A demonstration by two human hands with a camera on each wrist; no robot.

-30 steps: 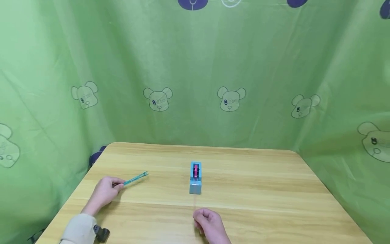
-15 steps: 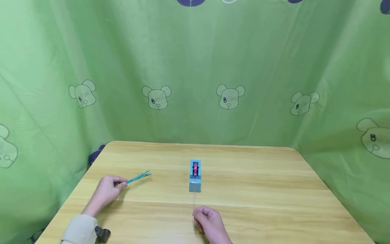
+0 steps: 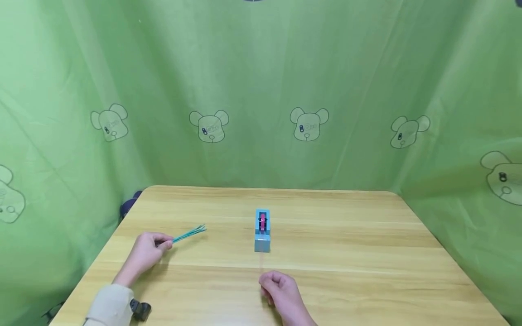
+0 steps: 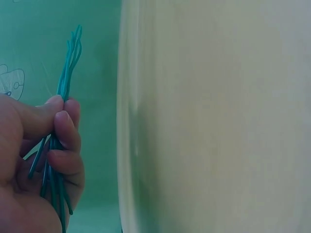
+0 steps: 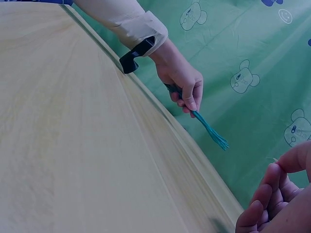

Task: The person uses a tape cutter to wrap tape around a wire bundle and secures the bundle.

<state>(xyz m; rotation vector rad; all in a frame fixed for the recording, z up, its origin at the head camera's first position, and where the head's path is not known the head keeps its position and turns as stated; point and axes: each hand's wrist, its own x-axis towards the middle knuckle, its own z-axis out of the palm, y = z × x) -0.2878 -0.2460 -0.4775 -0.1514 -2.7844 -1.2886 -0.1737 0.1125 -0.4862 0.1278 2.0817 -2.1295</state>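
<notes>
At the left of the head view, my left hand [image 3: 147,249] pinches a bundle of thin teal wires [image 3: 189,234] between thumb and fingers. The wires' far ends fan out to the right. In the left wrist view, their other ends [image 4: 52,187] run loosely across the palm. A blue tape dispenser [image 3: 262,245] with a pink-red roll stands mid-table. From its front a clear strip of tape [image 3: 261,261] stretches toward me, its end pinched by the thumb and finger of my right hand [image 3: 282,292]. A small bit of that tape [image 5: 275,159] shows at the fingertips in the right wrist view.
The wooden table [image 3: 346,235] has rounded far corners. A green curtain [image 3: 261,90] with bear-head prints surrounds it at the back and sides. A black wrist camera [image 3: 140,310] is strapped at the left sleeve [image 3: 109,304].
My left hand has shifted slightly to the right with the wires, whose far ends now spread more. My right hand keeps its pinch on the tape. The head view has tilted down a little.
</notes>
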